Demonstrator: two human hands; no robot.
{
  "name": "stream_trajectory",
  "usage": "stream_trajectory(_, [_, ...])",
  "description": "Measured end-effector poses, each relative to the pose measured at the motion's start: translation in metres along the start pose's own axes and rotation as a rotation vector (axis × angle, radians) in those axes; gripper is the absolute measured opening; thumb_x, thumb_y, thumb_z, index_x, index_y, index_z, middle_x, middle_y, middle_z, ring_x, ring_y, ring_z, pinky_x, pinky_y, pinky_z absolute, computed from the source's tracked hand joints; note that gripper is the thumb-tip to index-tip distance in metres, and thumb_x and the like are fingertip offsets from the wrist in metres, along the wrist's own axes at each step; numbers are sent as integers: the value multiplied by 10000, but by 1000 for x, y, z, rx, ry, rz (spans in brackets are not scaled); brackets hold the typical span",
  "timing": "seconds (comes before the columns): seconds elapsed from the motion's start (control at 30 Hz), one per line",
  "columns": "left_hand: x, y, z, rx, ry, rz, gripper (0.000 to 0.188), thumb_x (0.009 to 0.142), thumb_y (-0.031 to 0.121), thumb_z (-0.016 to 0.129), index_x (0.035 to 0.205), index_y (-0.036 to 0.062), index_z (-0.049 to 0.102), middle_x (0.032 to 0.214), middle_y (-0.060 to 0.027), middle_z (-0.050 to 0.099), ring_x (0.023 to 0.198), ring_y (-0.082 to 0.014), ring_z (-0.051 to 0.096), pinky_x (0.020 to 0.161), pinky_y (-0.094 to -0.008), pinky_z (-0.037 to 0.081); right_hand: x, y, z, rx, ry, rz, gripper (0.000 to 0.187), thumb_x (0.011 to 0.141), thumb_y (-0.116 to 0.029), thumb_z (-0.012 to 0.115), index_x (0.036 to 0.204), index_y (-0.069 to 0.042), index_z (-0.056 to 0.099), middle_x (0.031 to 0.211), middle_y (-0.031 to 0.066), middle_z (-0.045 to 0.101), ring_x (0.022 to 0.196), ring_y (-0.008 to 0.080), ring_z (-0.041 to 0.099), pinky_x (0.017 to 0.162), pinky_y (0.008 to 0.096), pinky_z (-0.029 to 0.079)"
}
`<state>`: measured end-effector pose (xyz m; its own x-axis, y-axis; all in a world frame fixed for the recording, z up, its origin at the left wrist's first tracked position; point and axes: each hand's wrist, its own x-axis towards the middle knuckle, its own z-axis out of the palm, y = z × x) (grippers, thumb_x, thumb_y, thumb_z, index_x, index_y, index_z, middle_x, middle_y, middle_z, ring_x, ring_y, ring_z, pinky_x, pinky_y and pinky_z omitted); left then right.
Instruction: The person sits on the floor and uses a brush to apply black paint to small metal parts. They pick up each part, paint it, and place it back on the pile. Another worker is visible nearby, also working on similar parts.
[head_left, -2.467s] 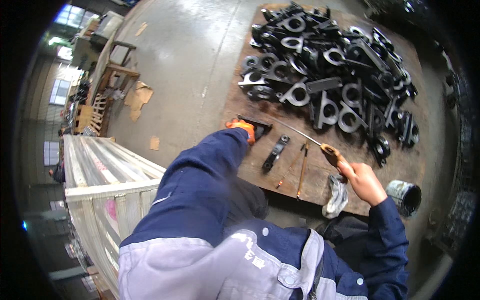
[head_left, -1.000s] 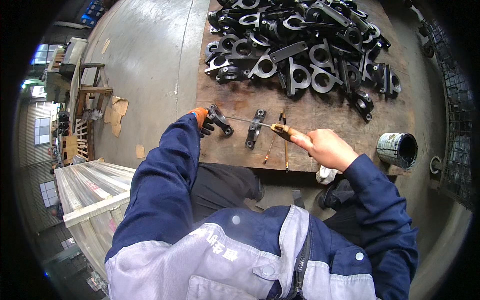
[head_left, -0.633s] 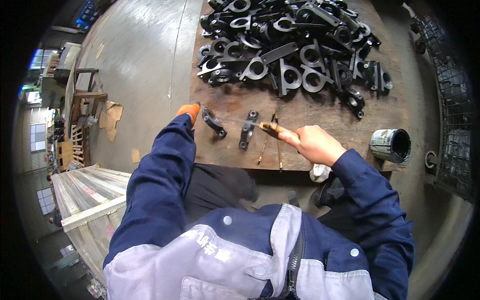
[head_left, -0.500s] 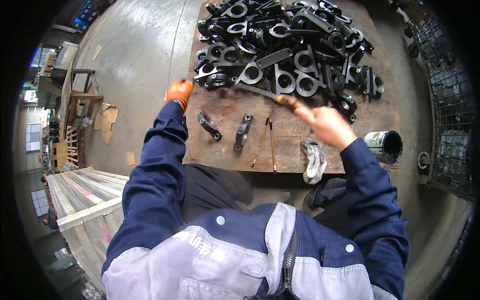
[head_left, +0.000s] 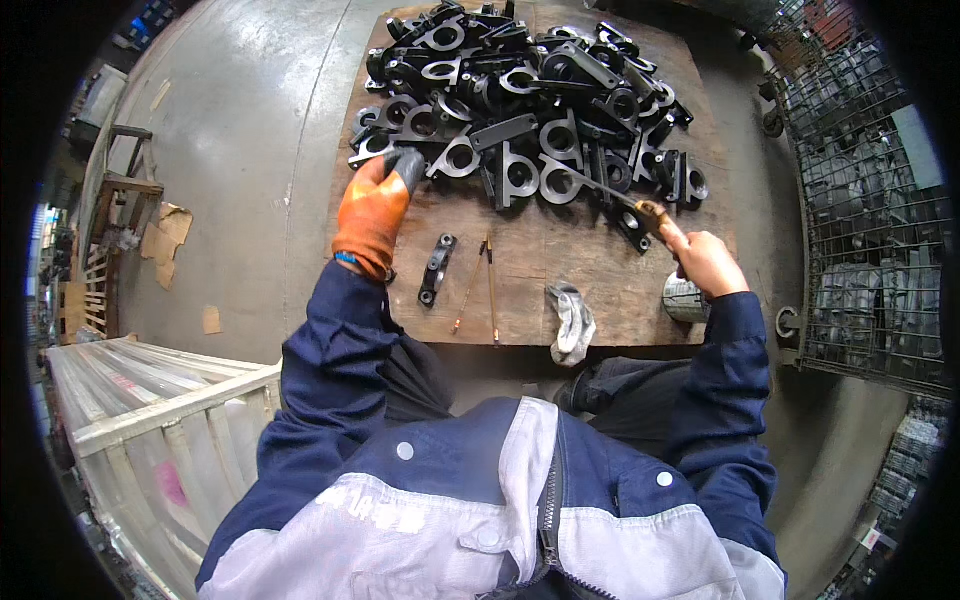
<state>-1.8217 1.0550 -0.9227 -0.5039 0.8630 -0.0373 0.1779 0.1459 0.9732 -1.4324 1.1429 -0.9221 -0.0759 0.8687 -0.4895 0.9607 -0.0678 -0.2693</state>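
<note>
In an orange glove with dark fingertips, my left hand is at the near left edge of a pile of black metal parts. Its fingers are curled beside a ringed bracket; what is under the fingertips is hidden. My bare right hand is closed round the brown wooden handle of a thin, file-like metal tool. The blade points left over the pile's near side, its tip by a ring-ended bracket. On the board between my hands lies a loose curved black clamp piece.
Two thin brushes and a crumpled grey-white glove lie near the front edge of the wooden board. A paint-stained can stands behind my right wrist. Wire cages line the right side; a pale slatted crate stands at left.
My left hand has moved forward and right to the pile's edge, over where the left clamp piece lay. The tool in my right hand has swung to the right, and the view has shifted.
</note>
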Motion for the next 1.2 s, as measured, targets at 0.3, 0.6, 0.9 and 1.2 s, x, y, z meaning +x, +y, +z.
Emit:
stream_trajectory(0.3, [32,-31,17,-104,-79,74,293,905,263,644,1053,17,701,913,16,666,831,-83,545,763,-244,442,-45,46,-40,-26,153,246,736,913,-627,474,996,72,689,992,318,650,1021,446,624,876,466,474])
stream_trajectory(0.6, [53,-59,25,-245,-155,-98,324,901,303,653,1046,16,693,871,10,650,786,-93,513,720,-260,437,14,73,-50,23,308,346,794,898,-680,447,964,74,686,874,248,691,892,354,682,830,426,491])
stream_trajectory(0.9, [46,-62,15,-191,-212,20,269,934,302,593,1081,85,653,760,45,577,620,-46,489,529,-213,382,66,114,-35,20,357,492,855,873,-752,417,1024,40,704,892,210,707,746,300,705,751,411,523])
stream_trajectory(1.2, [22,-30,11,-76,-98,78,287,902,281,667,1027,25,700,866,20,662,777,-82,533,730,-262,459,64,76,-37,122,273,331,853,896,-724,399,923,77,692,723,203,681,644,285,687,704,397,525])
